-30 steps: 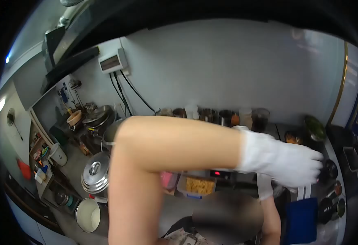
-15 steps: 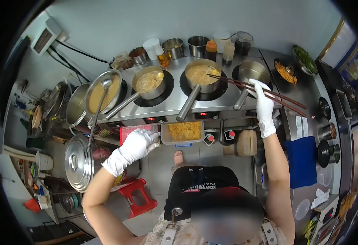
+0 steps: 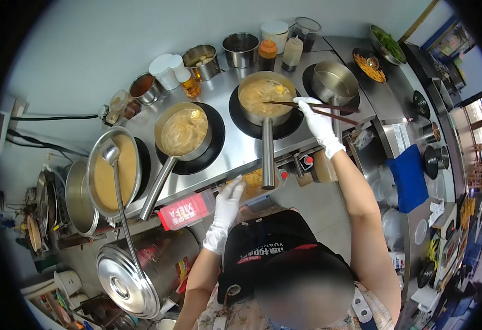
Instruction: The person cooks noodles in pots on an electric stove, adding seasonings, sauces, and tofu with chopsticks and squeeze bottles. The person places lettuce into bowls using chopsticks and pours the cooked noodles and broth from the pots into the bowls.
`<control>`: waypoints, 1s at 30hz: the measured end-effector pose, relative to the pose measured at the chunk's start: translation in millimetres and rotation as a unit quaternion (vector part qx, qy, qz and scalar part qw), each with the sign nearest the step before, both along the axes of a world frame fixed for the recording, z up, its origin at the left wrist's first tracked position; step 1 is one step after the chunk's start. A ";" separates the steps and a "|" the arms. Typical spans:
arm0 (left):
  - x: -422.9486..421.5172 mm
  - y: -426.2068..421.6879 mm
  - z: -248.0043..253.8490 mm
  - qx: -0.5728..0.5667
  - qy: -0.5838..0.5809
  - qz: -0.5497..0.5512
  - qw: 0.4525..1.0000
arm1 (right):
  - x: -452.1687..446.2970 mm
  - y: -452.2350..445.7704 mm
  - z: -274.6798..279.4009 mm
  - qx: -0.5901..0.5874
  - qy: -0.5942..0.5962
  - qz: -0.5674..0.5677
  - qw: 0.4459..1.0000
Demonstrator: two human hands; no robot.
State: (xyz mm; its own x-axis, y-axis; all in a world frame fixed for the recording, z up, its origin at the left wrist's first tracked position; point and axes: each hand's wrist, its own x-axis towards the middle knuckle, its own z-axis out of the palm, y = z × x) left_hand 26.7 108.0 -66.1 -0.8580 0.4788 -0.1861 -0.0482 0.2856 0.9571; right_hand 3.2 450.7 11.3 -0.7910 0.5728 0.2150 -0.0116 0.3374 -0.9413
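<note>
My right hand (image 3: 319,127), in a white glove, grips long dark chopsticks (image 3: 280,103), whose tips dip into the broth of the middle saucepan (image 3: 267,113). Noodles and something yellow show in that pan. My left hand (image 3: 227,212), also gloved, has its fingers stretched out beside a clear tub of yellow food (image 3: 252,180), in front of the stove. Nothing shows in its fingers. A second saucepan of noodles (image 3: 181,155) stands on the left burner. On the right burner, behind my right hand, sits another pan (image 3: 334,88) with liquid in it.
A wide pan of tan broth (image 3: 137,184) with a ladle (image 3: 121,192) stands at the left. Below it is a lidded steel pot (image 3: 125,280). Sauce bottles (image 3: 267,56) and steel tubs (image 3: 241,58) line the back. A blue cloth (image 3: 408,179) lies at right.
My view has turned and shifted. The left hand has moved right towards the yellow food tub, its fingers straightening. The right hand still holds the chopsticks, their tips still in the middle pan.
</note>
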 end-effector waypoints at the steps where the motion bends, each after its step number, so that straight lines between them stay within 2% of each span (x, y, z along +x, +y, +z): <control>1: -7.9 11.3 -1.4 0.023 -0.073 -0.001 0.997 | 4.2 -0.2 9.0 -0.018 0.013 0.001 1.000; 2: -12.9 25.2 4.6 0.023 -0.079 -0.005 0.997 | 10.7 -3.1 28.7 -0.002 0.022 -0.013 1.000; 4: -24.0 56.7 23.0 0.042 -0.263 -0.002 0.964 | 18.7 0.6 48.5 0.042 0.026 -0.031 0.998; 7: -31.9 95.3 1.6 0.052 -0.252 -0.023 0.966 | 26.3 10.6 63.8 0.058 0.002 -0.040 0.997; 8: -28.2 106.8 26.6 0.102 -0.328 -0.009 0.939 | 26.4 12.7 66.0 0.071 0.018 -0.041 0.997; 11: -21.9 124.1 13.4 0.119 -0.295 -0.039 0.947 | 27.9 26.5 63.7 0.094 0.029 -0.030 0.995; 15: -10.6 139.7 25.2 0.059 -0.303 0.003 0.951 | 26.7 40.4 69.7 0.073 0.048 -0.005 0.996; 17: -5.2 146.4 25.8 0.062 -0.291 0.023 0.954 | 24.5 50.9 68.3 0.097 0.089 -0.005 0.991; 19: -1.2 152.6 29.3 0.058 -0.281 0.022 0.958 | 23.1 60.6 57.6 0.062 0.133 0.002 0.989; 21: 0.5 154.4 31.3 0.050 -0.291 0.038 0.955 | 24.6 74.5 53.4 0.085 0.052 0.041 0.994; 23: 1.2 148.2 17.4 0.048 -0.262 0.017 0.964 | 24.7 82.7 45.6 0.042 0.059 0.040 0.997; 24: 0.2 146.2 8.9 -0.053 -0.002 0.002 0.999 | 24.9 85.4 44.5 -0.083 0.105 0.012 0.991; 25: 1.9 140.1 1.9 -0.056 -0.003 0.007 0.998 | 25.6 87.9 43.6 -0.207 0.146 -0.016 0.967; 27: -2.4 140.1 37.6 -0.024 -0.044 0.100 0.994 | 25.4 92.6 41.5 -0.255 0.157 -0.025 0.954; 28: -4.8 139.1 37.3 0.055 -0.023 0.136 0.989 | 25.2 94.4 36.4 -0.345 0.181 -0.037 0.920; 29: -4.7 141.5 52.5 0.080 -0.053 0.182 0.979 | 25.1 95.5 31.7 -0.432 0.204 -0.049 0.877; 30: -8.2 138.6 52.3 0.064 -0.022 0.185 0.980 | 24.7 92.6 28.5 -0.520 0.207 -0.058 0.827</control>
